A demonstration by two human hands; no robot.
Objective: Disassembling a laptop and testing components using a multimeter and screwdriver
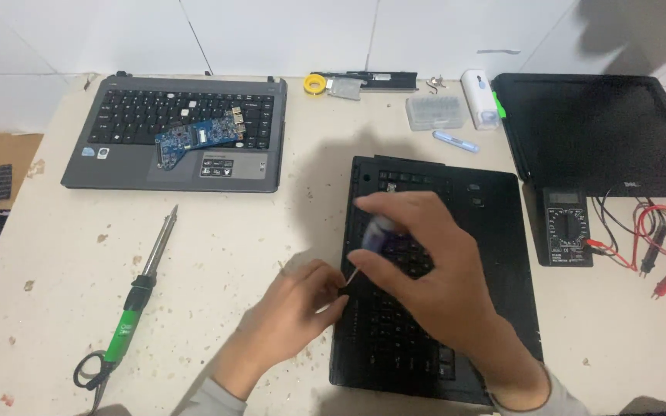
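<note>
2 laptops on bench: right hand point(425, 262) fingers pinch 1 screwdriver point(370, 245) over black laptop point(495, 254); left hand point(298, 308) fingers pressed together at its edge, grey laptop point(117, 166) at 10 o'clock.

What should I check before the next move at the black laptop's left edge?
1. Screwdriver held in right hand: ok.
2. Tip against the black laptop at its left edge: cannot tell, fingers hide it.
3. Left hand steadying that edge: ok, fingertips touch it.
4. Laptop flat on the table: ok.
5. Soldering iron apart from both hands: ok.
6. Multimeter leads off the laptop: ok, they lie to its right.
</note>
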